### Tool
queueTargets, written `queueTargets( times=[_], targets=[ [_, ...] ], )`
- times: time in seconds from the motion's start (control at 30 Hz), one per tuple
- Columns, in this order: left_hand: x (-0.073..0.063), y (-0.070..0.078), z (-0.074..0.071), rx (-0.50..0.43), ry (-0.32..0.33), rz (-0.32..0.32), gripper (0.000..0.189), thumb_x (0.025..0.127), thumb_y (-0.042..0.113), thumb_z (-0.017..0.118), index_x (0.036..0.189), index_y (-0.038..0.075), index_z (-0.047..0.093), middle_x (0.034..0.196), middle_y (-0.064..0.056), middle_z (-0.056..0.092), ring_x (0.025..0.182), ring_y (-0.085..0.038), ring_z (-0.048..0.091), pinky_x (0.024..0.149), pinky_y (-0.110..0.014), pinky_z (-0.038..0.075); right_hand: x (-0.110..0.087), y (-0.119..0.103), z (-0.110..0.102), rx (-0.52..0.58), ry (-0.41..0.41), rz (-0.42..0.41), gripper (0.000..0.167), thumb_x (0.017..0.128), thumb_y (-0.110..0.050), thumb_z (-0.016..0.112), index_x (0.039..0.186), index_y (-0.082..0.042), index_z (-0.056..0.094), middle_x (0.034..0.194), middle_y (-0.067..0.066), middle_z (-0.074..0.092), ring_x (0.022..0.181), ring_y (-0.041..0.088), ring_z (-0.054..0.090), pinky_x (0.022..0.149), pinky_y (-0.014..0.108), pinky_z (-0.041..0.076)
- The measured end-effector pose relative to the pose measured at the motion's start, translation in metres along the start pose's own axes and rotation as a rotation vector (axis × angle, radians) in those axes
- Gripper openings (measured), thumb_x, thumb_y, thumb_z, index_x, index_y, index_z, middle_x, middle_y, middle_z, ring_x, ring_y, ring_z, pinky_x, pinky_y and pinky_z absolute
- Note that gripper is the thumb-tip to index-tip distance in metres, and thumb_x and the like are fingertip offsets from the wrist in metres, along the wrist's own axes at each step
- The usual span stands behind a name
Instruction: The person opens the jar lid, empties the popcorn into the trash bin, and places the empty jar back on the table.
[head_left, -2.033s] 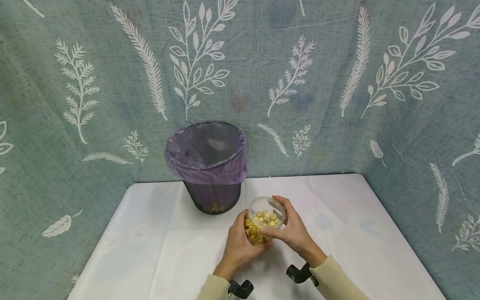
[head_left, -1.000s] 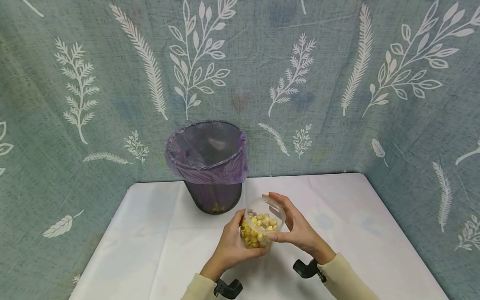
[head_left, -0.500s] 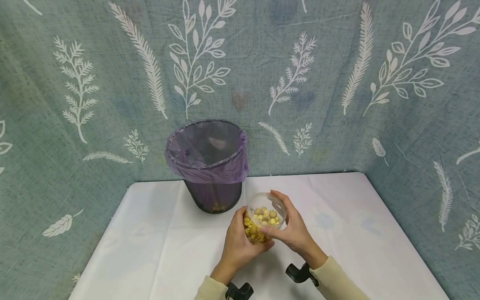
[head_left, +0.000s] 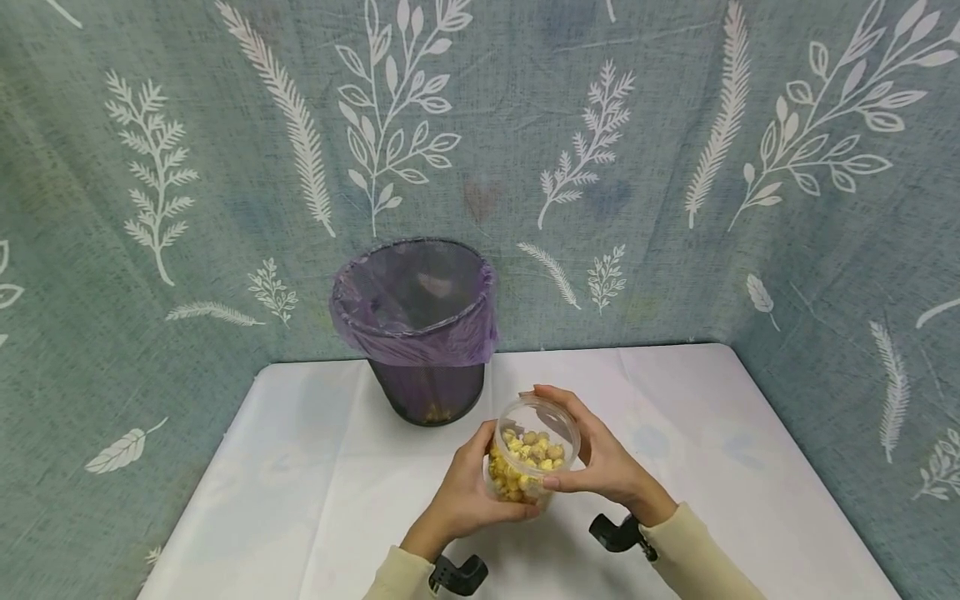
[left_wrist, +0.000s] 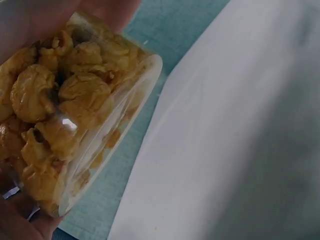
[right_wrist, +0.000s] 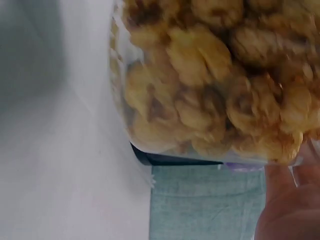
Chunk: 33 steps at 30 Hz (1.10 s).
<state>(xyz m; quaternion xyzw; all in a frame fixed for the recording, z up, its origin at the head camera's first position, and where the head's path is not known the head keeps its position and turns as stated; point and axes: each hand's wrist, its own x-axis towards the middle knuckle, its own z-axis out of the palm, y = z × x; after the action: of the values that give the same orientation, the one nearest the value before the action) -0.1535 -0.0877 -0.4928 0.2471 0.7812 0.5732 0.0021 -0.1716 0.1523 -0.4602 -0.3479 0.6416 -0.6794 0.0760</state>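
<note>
A clear plastic jar of yellow popcorn point(head_left: 517, 475) is held tilted above the table by both hands, its round top toward the head camera. My left hand point(head_left: 467, 492) grips the jar's lower left side, thumb at the far side and fingers underneath. With thumb and fingers my right hand point(head_left: 600, 458) holds the rim on the right. In the left wrist view the popcorn point(left_wrist: 65, 100) presses against the clear wall near the flat base. The right wrist view shows the popcorn point(right_wrist: 200, 100) close up. Whether a clear lid covers the top I cannot tell.
A dark bin point(head_left: 427, 392) with a purple bag point(head_left: 450, 346) over its rim stands at the table's back edge, left of the jar. The table has a white cover point(head_left: 247, 500). A green leaf-patterned cloth point(head_left: 480, 167) hangs behind and at both sides.
Both hands have rocked the jar back and forth, and the popcorn inside has shifted. Since half a second ago the jar has come slightly nearer. The bin has stayed put.
</note>
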Motion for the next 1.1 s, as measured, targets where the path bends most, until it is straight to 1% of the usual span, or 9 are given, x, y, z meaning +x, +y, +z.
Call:
queueTargets(
  times=[0.1, 0.27, 0.37, 0.5, 0.6, 0.67, 0.8, 0.97, 1.1],
  targets=[
    [0.0, -0.001, 0.002, 0.019, 0.059, -0.014, 0.101, 0.062, 0.035, 0.103, 0.146, 0.018, 0.048, 0.133, 0.006, 0.064, 0.12, -0.016, 0.062, 0.106, -0.043, 0.052, -0.001, 0.002, 0.004, -0.011, 0.051, -0.025, 0.102, 0.082, -0.004, 0.087, 0.164, -0.006, 0.027, 0.167, 0.019, 0.032, 0.149, 0.027, 0.037, 0.119, 0.037, 0.037],
    [0.001, -0.002, 0.012, 0.099, 0.218, -0.06, 0.104, 0.061, 0.034, 0.103, 0.146, 0.013, 0.046, 0.134, 0.0, 0.06, 0.12, -0.018, 0.06, 0.104, -0.049, 0.051, -0.004, 0.011, 0.016, -0.036, 0.21, -0.046, 0.096, 0.086, -0.009, 0.087, 0.163, -0.006, 0.03, 0.166, 0.02, 0.034, 0.153, 0.027, 0.032, 0.121, 0.022, 0.028],
    [0.001, -0.002, 0.021, 0.202, 0.294, -0.058, 0.106, 0.06, 0.034, 0.103, 0.145, 0.006, 0.045, 0.132, -0.006, 0.058, 0.119, -0.022, 0.059, 0.102, -0.052, 0.052, -0.003, 0.014, 0.025, -0.073, 0.294, -0.023, 0.097, 0.084, -0.01, 0.089, 0.162, -0.008, 0.032, 0.163, 0.02, 0.039, 0.15, 0.037, 0.034, 0.125, 0.043, 0.026],
    [0.002, -0.001, 0.03, 0.29, 0.324, -0.04, 0.108, 0.059, 0.035, 0.103, 0.143, 0.004, 0.044, 0.13, -0.01, 0.058, 0.117, -0.024, 0.06, 0.1, -0.052, 0.054, 0.001, 0.012, 0.035, -0.117, 0.366, 0.037, 0.099, 0.08, -0.007, 0.09, 0.162, -0.01, 0.033, 0.159, 0.019, 0.044, 0.143, 0.042, 0.04, 0.115, 0.07, 0.026],
    [0.002, -0.001, 0.03, 0.264, 0.298, -0.045, 0.107, 0.059, 0.037, 0.103, 0.143, 0.006, 0.044, 0.129, -0.007, 0.059, 0.115, -0.021, 0.06, 0.099, -0.05, 0.054, 0.003, 0.01, 0.035, -0.127, 0.377, 0.049, 0.098, 0.079, -0.007, 0.09, 0.161, -0.012, 0.035, 0.157, 0.018, 0.047, 0.139, 0.037, 0.044, 0.113, 0.067, 0.032],
    [0.002, -0.001, 0.027, 0.227, 0.264, -0.045, 0.106, 0.059, 0.037, 0.103, 0.143, 0.007, 0.045, 0.128, -0.004, 0.059, 0.115, -0.019, 0.06, 0.099, -0.048, 0.054, 0.003, 0.008, 0.032, -0.131, 0.358, 0.041, 0.098, 0.079, -0.006, 0.09, 0.161, -0.012, 0.036, 0.156, 0.017, 0.048, 0.139, 0.036, 0.046, 0.112, 0.063, 0.036],
    [0.003, -0.002, 0.017, 0.117, 0.163, -0.027, 0.103, 0.061, 0.036, 0.103, 0.143, 0.011, 0.046, 0.13, 0.0, 0.061, 0.117, -0.018, 0.06, 0.103, -0.046, 0.052, 0.0, 0.005, 0.022, -0.143, 0.275, 0.021, 0.1, 0.078, -0.005, 0.091, 0.162, -0.011, 0.035, 0.157, 0.017, 0.046, 0.14, 0.031, 0.046, 0.112, 0.049, 0.043],
    [0.004, -0.002, 0.006, 0.017, 0.031, 0.016, 0.098, 0.065, 0.033, 0.103, 0.144, 0.018, 0.047, 0.134, 0.001, 0.063, 0.121, -0.019, 0.062, 0.106, -0.044, 0.051, -0.002, -0.001, 0.01, -0.091, 0.136, -0.006, 0.108, 0.078, -0.003, 0.09, 0.165, -0.011, 0.027, 0.159, 0.021, 0.042, 0.14, 0.025, 0.047, 0.111, 0.043, 0.046],
    [0.005, -0.001, 0.003, -0.008, 0.005, 0.02, 0.098, 0.064, 0.031, 0.103, 0.144, 0.02, 0.047, 0.134, 0.001, 0.064, 0.12, -0.019, 0.062, 0.107, -0.043, 0.051, -0.001, -0.003, 0.005, -0.037, 0.078, -0.02, 0.111, 0.08, -0.004, 0.089, 0.167, -0.013, 0.021, 0.162, 0.021, 0.038, 0.144, 0.026, 0.044, 0.114, 0.039, 0.043]
  ],
)
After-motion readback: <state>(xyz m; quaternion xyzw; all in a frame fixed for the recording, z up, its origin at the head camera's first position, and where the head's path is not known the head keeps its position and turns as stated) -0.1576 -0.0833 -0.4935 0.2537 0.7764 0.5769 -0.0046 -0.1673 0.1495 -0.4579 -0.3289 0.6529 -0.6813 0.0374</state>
